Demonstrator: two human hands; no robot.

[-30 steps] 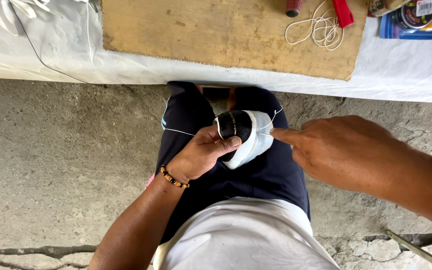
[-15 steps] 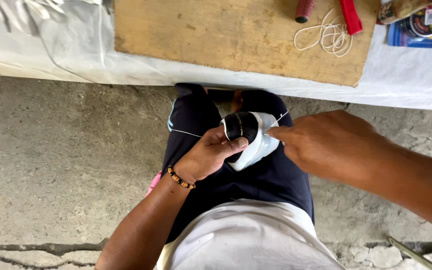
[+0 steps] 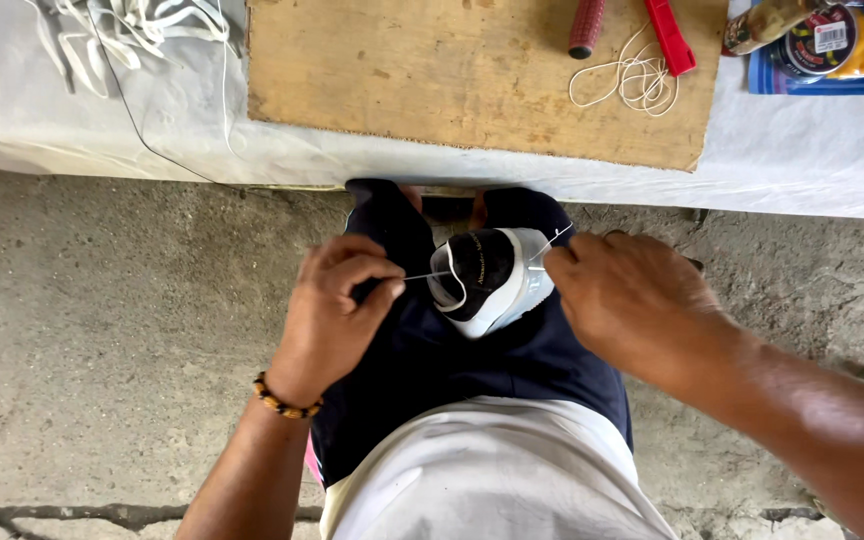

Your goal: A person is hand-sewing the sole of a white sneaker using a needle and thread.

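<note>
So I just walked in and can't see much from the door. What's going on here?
A seated person grips a black and white shoe between the knees. The left hand pinches a thin white thread stretched out sideways from the shoe, and the right hand holds thread at the shoe's other side. A brown wooden board with a loose white cord coil lies on the bench ahead.

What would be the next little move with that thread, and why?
Probably draw both hands apart to pull the stitch snug. The left hand pinches a white thread stretched to the shoe on the lap, and the right hand seems to hold a second strand at the shoe's other side.
</note>
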